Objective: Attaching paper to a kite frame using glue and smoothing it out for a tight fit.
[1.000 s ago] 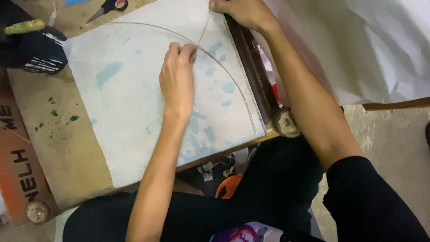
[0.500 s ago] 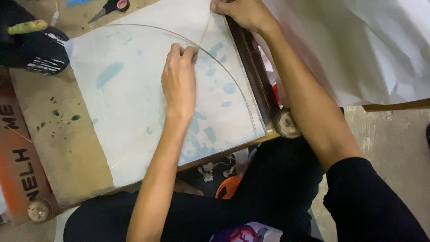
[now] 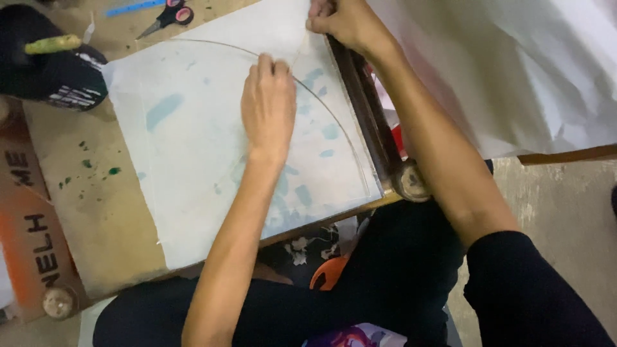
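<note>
**On the worktop, two hands are working a taut string over a marked white sheet**

On the wooden worktop (image 3: pixel 71 212) a large white sheet (image 3: pixel 212 154) is lying flat, thin and matte, with pale blue smudges showing on it and a fine curved line (image 3: pixel 334 122) arcing across it. The left hand (image 3: pixel 268 106) is resting palm down on the sheet, its fingers curled shut with the tips pinching something small at the arc; what it is pinching I cannot tell. The right hand (image 3: pixel 344 22) is closing on the far end of a thin pale string (image 3: pixel 297 56), which is running taut between the two hands. Compared with a second ago, both hands are sitting in nearly the same spots, so the work is advancing only slightly along the curve. A dark, narrow bar (image 3: pixel 369 119) is lying just beside the sheet's right edge, ending in a round knob. Red-handled scissors (image 3: pixel 168 16) are lying near the top edge, apart from the hands. Crumpled white paper (image 3: pixel 514 71) is spreading out at the right.
</note>
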